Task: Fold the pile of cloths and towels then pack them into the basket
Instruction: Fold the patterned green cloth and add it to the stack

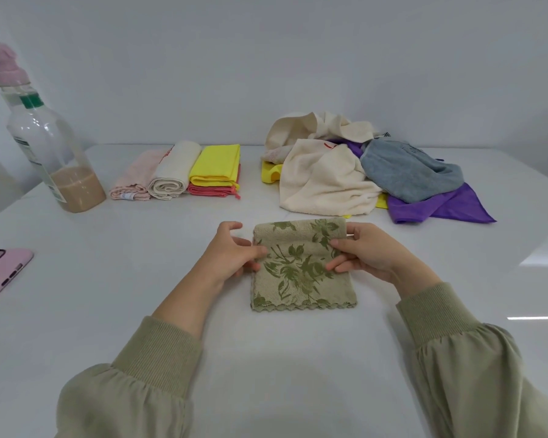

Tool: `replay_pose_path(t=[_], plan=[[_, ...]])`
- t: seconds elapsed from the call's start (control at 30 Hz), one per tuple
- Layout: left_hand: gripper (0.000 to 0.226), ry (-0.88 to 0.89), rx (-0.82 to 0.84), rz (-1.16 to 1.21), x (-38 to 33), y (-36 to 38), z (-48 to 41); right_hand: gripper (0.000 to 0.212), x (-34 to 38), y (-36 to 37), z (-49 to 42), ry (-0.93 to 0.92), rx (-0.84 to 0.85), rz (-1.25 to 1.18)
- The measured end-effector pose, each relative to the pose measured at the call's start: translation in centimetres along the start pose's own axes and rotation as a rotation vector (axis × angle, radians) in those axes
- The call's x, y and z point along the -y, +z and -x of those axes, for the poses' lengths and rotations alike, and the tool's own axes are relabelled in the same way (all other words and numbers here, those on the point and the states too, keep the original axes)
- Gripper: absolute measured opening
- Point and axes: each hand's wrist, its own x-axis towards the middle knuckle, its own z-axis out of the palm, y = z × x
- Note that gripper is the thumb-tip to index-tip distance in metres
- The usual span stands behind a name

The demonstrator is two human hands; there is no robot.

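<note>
So, mid-fold on the green towel (301, 279).
My left hand (231, 252) and right hand (369, 254) each pinch a side of it, flat on the surface (171, 279) near me; unfolded pile (345, 178) just behind.

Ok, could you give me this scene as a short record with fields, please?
left hand: pinches left edge of green floral towel
right hand: pinches its right edge
towel: on white table, far end folded over
folded row: pink towel, cream towel, yellow cloth on coral cloth
unfolded pile: cream, grey, purple cloths
other: bottle, pink phone
basket: not in view
</note>
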Motion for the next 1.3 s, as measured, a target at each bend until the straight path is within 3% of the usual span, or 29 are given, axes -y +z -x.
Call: replay_pose_path(t=[0.07,0.13,0.27,0.37,0.57,0.8,1.0,1.07,1.13,1.23,1.3], plan=[[0.084,-0.042,0.029,0.026,0.0,0.0,-0.1,0.02,0.0,-0.1,0.0,-0.021,0.018,0.0],[0.083,-0.077,0.042,0.06,0.1,0.0,-0.2,0.021,-0.1,-0.2,0.0,-0.031,0.046,0.014],[0.027,-0.115,0.163,0.051,-0.2,-0.2,0.3,0.023,-0.1,-0.2,0.1,-0.052,0.095,0.018],[0.011,-0.088,0.147,0.023,-0.3,0.0,0.8,0.023,0.0,-0.2,0.1,-0.057,0.097,0.006],[0.018,-0.006,0.06,0.145,-0.5,0.7,0.9,0.024,-0.2,-0.2,-0.1,-0.053,0.061,-0.006],[0.024,0.09,0.1,0.241,-0.3,1.2,0.8,0.029,-0.4,0.0,-0.5,-0.059,-0.007,-0.133],[0.035,-0.052,0.129,0.521,-0.6,1.1,0.8,0.023,-0.5,0.9,-0.8,-0.05,-0.048,-0.35],[0.048,-0.076,0.105,0.528,-0.4,1.1,0.5,0.032,-0.5,1.1,-1.0,-0.032,-0.077,-0.385],[0.043,-0.059,0.077,0.464,-0.2,1.1,0.4,0.045,-0.5,1.2,-0.9,-0.042,-0.122,-0.335],[0.012,-0.028,0.088,0.422,-0.2,1.2,0.8,0.021,-0.8,1.4,-0.5,-0.082,-0.163,-0.164],[0.023,-0.01,0.105,0.397,-0.1,1.0,0.9,0.009,-1.0,1.3,-0.3,-0.115,-0.155,-0.093]])
